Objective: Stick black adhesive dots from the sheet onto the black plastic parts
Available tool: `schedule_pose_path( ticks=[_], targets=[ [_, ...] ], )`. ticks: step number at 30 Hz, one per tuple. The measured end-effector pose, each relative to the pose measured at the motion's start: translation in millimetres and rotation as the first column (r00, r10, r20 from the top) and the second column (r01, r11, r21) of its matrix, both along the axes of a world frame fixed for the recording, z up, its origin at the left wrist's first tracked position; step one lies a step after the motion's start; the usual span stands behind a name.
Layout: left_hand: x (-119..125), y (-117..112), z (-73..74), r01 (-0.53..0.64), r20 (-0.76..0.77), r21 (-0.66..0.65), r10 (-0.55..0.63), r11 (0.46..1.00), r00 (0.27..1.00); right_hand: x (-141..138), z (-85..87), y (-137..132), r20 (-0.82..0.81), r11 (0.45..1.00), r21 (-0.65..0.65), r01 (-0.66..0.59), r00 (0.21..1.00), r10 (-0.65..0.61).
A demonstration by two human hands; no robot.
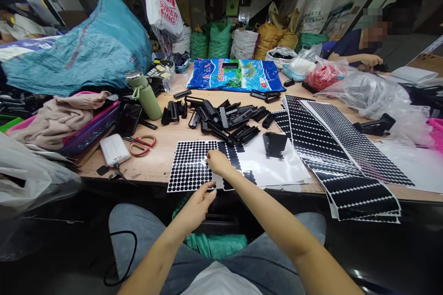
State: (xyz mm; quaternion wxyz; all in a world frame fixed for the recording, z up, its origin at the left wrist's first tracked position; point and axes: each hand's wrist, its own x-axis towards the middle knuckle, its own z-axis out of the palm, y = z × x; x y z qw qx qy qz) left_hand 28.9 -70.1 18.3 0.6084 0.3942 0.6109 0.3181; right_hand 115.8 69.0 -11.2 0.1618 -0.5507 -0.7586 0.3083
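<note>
A white sheet of round black stickers lies at the table's front edge. My right hand is over its right side, fingers curled and pinched together at the dots; whatever they hold is hidden. My left hand hovers at the sheet's lower right corner, index finger stretched out and thumb apart, with nothing seen in it. Right of the dots is a sheet with wider black strips, partly behind my right hand. A black plastic bracket stands on glossy white backing paper.
Behind the sheets is a heap of black plastic parts. Red-handled scissors, a white power bank and a green bottle stand left. More black sticker sheets overhang the front edge. A co-worker sits far right.
</note>
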Motion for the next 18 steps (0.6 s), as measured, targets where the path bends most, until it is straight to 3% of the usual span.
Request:
schedule_pose_path(
  ticks=[4,9,11,14,18],
  targets=[
    [-3.7,-0.3,2.7,0.002,0.005,0.071,-0.002,0.997,1.0,-9.6,-2.5,8.7,-0.008,1.0,-0.02,-0.019,1.0,0.019],
    [-24.7,22.5,10.8,-0.296,0.135,0.055,0.286,0.954,0.949,24.3,28.9,-20.1,-0.131,1.0,-0.028,-0.012,0.991,0.008],
    [-31.5,34.1,11.0,-0.37,0.196,-0.001,0.363,0.929,0.911,38.8,45.4,-44.8,-0.29,0.999,-0.032,0.02,0.957,-0.029],
    [-33.6,47.3,7.4,-0.356,0.27,-0.099,0.369,0.929,0.889,47.1,59.8,-80.8,-0.425,0.998,-0.039,0.041,0.904,-0.053],
    [-28.9,53.9,0.6,-0.238,0.3,-0.14,0.271,0.961,0.915,40.4,56.0,-101.4,-0.432,0.996,-0.058,0.066,0.898,-0.084]
  ],
)
